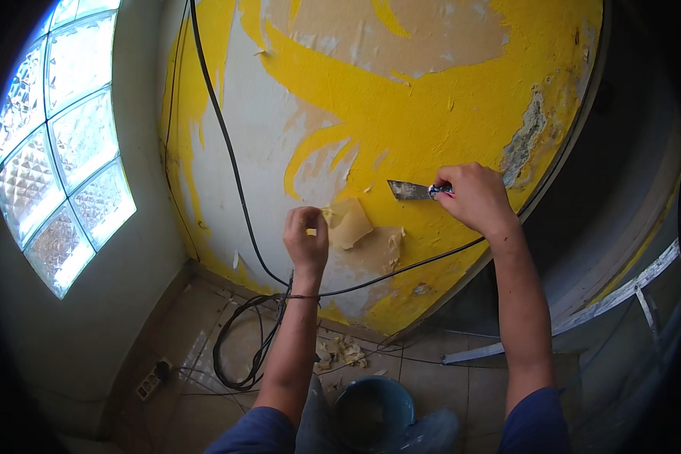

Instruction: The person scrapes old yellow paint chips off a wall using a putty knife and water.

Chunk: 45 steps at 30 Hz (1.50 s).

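Before me is a wall with yellow paint (397, 113), torn off in patches that bare tan and whitish layers. Pinched in the fingers of my left hand (306, 238) is a loose flap of peeled paint film (352, 224), tan on the side that shows; whether it is still joined to the wall, I cannot tell. My right hand (476, 196) grips the handle of a putty knife (410, 190), its smeared metal blade pointing left, close over the yellow paint. Rough grey plaster (525, 133) shows just above my right hand.
A black cable (227, 136) hangs across the wall and coils on the tiled floor. Paint scraps (343, 352) lie by the wall's foot. A blue bucket (406, 391) stands between my knees. A power strip (147, 386) lies lower left, glass blocks (82, 102) upper left, a metal frame (618, 292) right.
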Motion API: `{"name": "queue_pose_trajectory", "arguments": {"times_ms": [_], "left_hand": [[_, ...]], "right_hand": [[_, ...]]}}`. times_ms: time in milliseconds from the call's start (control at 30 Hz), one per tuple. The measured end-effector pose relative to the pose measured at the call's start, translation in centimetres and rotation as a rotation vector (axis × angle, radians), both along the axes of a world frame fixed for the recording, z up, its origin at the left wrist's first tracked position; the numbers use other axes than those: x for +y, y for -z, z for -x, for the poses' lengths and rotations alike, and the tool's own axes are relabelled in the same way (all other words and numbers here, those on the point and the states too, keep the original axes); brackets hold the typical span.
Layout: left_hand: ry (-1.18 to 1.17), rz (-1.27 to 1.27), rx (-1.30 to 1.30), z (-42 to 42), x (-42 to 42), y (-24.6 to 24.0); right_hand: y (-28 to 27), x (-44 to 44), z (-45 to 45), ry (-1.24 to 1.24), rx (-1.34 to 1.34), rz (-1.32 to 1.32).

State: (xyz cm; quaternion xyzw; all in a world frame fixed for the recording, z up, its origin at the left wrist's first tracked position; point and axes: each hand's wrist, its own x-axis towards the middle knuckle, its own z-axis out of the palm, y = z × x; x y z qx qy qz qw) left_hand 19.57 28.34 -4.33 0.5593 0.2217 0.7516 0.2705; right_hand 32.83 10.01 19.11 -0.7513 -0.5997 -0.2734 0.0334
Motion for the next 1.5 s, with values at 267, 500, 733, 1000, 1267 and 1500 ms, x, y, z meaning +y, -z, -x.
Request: {"name": "queue_pose_trajectory", "arguments": {"times_ms": [267, 500, 733, 1000, 1267, 1500], "left_hand": [[-0.164, -0.032, 0.152, -2.5, -1.0, -1.3], [-0.096, -0.172, 0.315, -6.3, 0.2, -4.2], [-0.137, -0.315, 0.372, -6.0, 1.7, -4.8], [-0.170, -0.044, 0.288, -4.0, 2.2, -4.6], [-0.157, 0.323, 0.475, -4.5, -0.8, -0.6], [0.180, 0.449, 0.482, -3.7, 1.0, 2.2]], "right_hand": [[-1.6, 1.1, 0.4, -0.014, 0.010, -0.063], [-3.3, 1.7, 0.8, -0.014, 0.029, -0.095], [-1.7, 3.5, 1.6, -0.092, 0.061, -0.159], [-2.4, 5.0, 4.1, -0.064, -0.015, -0.146], [-0.7, 4.2, 3.5, -0.079, -0.008, 0.056], [1.6, 3.5, 2.0, 0.008, -0.031, 0.175]]}}
